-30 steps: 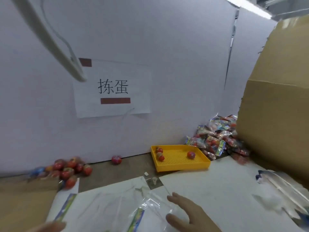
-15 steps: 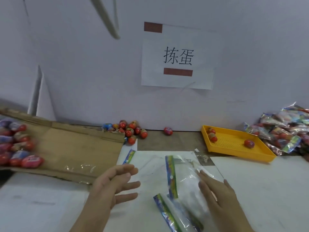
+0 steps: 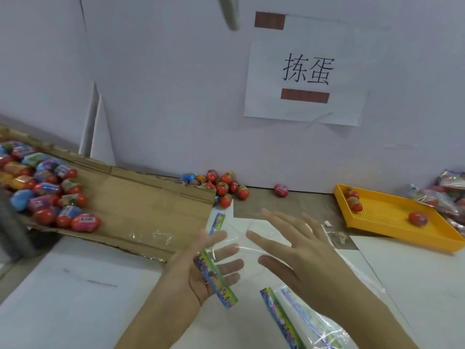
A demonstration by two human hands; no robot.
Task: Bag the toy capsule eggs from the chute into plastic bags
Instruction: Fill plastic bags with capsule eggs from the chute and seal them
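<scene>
A clear plastic bag with a colourful header strip (image 3: 217, 279) lies across the straight fingers of my left hand (image 3: 201, 268); the fingers show through the film. My right hand (image 3: 304, 255) hovers just right of it, fingers spread and straight, its fingertips at the bag's clear film. The cardboard chute (image 3: 141, 205) slopes in from the left and carries several toy capsule eggs (image 3: 50, 197), red and multicoloured, at its upper end. Two more bags (image 3: 286, 321) lie flat on the white table under my right forearm.
Loose eggs (image 3: 222, 186) are heaped against the white wall beyond the chute's end, and a single egg (image 3: 281, 190) lies apart. A yellow perforated tray (image 3: 392, 222) at right holds three eggs. Filled bags (image 3: 450, 192) pile at the far right edge.
The view has swung left and down. My hands have come closer together, and a bag that lay by my right hand now rests across my left hand's fingers.
</scene>
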